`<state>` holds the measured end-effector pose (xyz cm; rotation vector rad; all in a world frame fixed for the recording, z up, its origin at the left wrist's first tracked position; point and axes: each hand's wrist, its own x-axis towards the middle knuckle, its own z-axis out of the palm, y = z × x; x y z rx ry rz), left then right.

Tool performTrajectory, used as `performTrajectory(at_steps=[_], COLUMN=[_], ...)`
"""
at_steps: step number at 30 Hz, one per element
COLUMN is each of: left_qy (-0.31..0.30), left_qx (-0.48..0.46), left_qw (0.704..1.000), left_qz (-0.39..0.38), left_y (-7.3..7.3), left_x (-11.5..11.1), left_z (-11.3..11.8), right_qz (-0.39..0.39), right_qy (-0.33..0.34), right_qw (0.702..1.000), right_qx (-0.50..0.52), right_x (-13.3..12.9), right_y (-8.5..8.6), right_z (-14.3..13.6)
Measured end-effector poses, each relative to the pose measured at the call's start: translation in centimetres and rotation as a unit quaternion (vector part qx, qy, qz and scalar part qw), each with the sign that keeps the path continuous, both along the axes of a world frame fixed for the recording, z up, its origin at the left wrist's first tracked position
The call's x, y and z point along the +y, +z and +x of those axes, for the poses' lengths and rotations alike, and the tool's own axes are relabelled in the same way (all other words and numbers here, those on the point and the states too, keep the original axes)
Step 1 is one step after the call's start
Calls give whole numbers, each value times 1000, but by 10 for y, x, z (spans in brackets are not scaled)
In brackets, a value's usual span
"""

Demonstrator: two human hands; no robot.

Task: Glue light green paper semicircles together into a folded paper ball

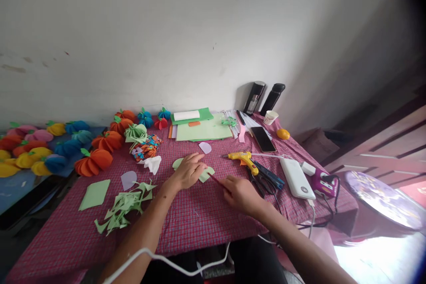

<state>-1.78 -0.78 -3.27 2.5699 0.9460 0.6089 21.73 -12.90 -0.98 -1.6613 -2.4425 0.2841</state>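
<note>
My left hand (190,170) lies flat with its fingers stretched over light green paper pieces (207,175), pressing them on the checked tablecloth. Part of the paper is hidden beneath the palm and fingers. In my right hand (242,194) is a slim dark red pencil or pen (215,179), its tip touching or very near the green paper. A pale lilac paper shape (205,147) lies just beyond my left hand. To the left are a heap of green paper scraps (124,207), another lilac shape (128,180) and a stack of green paper squares (95,195).
A yellow glue gun (242,158), scissors (261,185), a phone (262,139) and a white power bank (296,178) lie to the right. Paper pumpkins (93,162) crowd the left. Paper sheets (203,131) and two dark bottles (254,97) are at the back. A white cable (173,267) crosses the front.
</note>
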Motion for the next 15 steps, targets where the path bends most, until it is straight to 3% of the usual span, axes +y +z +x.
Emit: performTrajectory(at_steps=[5, 7, 10, 15], left_qy=[30, 46, 71, 88], left_qx=[-72, -65, -16, 49], left_qw=[996, 994, 994, 993], left_qz=[46, 70, 87, 58], left_y=[10, 12, 12, 6], left_x=[1, -1, -8, -17], left_z=[-5, -8, -11, -12], right_qz=[39, 64, 68, 24], right_qy=[-169, -165, -109, -94], right_qw=[985, 984, 989, 994], right_qx=[-3, 29, 75, 49], right_x=[-7, -4, 9, 45], right_y=[3, 7, 11, 5], right_z=[34, 32, 10, -33])
